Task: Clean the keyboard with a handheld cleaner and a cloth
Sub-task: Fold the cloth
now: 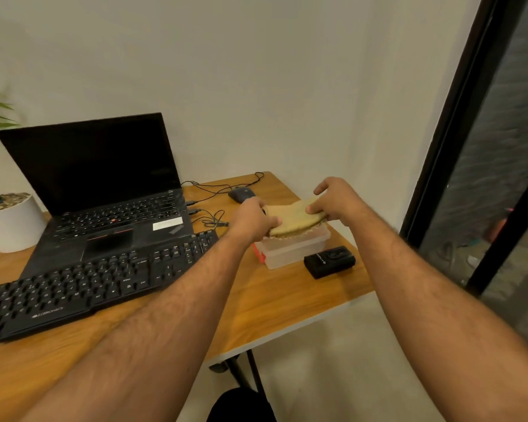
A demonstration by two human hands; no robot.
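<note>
Nearest edge, left side: keyboard [83, 281] lies on the wooden desk [272, 300], black, its long axis running from the near left corner up toward the far right (roughly diagonal across the view), its right end stopping short of the plastic box.

Keyboard versus hands: it sits down and to the left of both hands, well apart from the cloth; the left forearm passes just over or beside its right end.

Nearer hand: left hand [252, 222], by my judgement, since it is on the keyboard's side; a wipe would most easily start at the number-pad end.

Handheld cleaner: small black unit [329, 261] on the desk just right of the box, below the right hand, untouched by either hand.

Plastic box: clear lidded container [290, 248] under the cloth; whether the cloth rests on its lid or is held just above it, I cannot tell.

Cloth: tan, folded cloth [293, 219], stretched between the two hands.

Left hand state: fingers curled, gripping the cloth's left edge.

Right hand state: right hand [333, 199] pinches the cloth's right part with thumb and fingers, knuckles raised.

Farther back: open laptop [104, 190], a mouse [241, 194] with its cable, a white plant pot [11, 220].
</note>
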